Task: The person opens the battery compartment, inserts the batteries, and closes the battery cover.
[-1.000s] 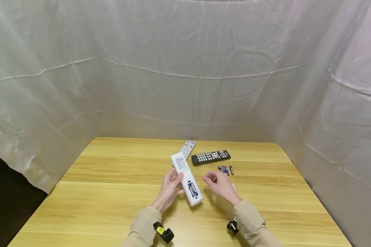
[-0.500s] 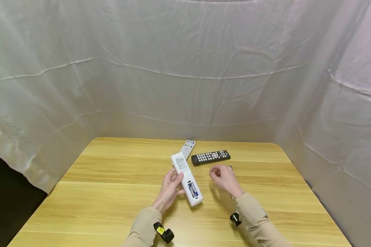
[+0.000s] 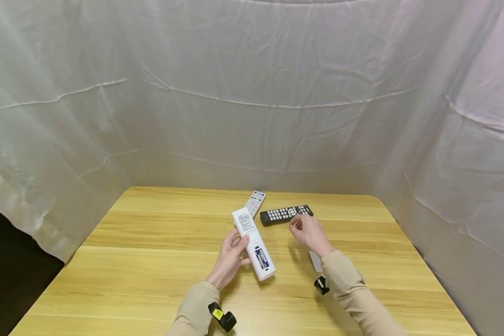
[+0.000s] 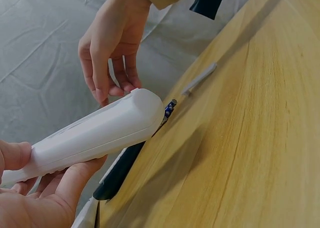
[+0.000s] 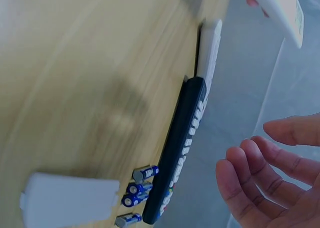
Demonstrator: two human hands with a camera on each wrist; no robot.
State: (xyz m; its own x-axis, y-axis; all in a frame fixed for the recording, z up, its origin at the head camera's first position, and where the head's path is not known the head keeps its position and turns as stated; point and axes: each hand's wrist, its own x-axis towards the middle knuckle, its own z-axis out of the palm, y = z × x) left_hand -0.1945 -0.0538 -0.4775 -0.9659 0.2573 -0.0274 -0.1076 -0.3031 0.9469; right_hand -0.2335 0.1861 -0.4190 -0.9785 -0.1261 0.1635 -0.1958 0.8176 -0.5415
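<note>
My left hand (image 3: 228, 261) holds a white remote control (image 3: 251, 233) back side up, thumb on its face and fingers beneath. Two blue-and-silver batteries (image 3: 262, 258) lie side by side in its uncovered compartment. Raised over the table, my right hand (image 3: 312, 234) has loosely bent fingers, and nothing shows between them in the right wrist view. Below it lie several loose batteries (image 5: 145, 174), hidden behind that hand in the head view. A white battery cover (image 5: 70, 199) rests flat on the table, partly tucked from sight by the right sleeve in the head view.
A black remote control (image 3: 279, 215) lies buttons up beyond the right hand. To its left, another white remote control (image 3: 255, 200) is partly covered by the held one in the head view. Grey curtain (image 3: 252, 102) hangs behind the wooden table (image 3: 151, 252).
My right hand has moved away from the held remote, forward and to the right, to the near edge of the black remote in the head view. The left hand stays put.
</note>
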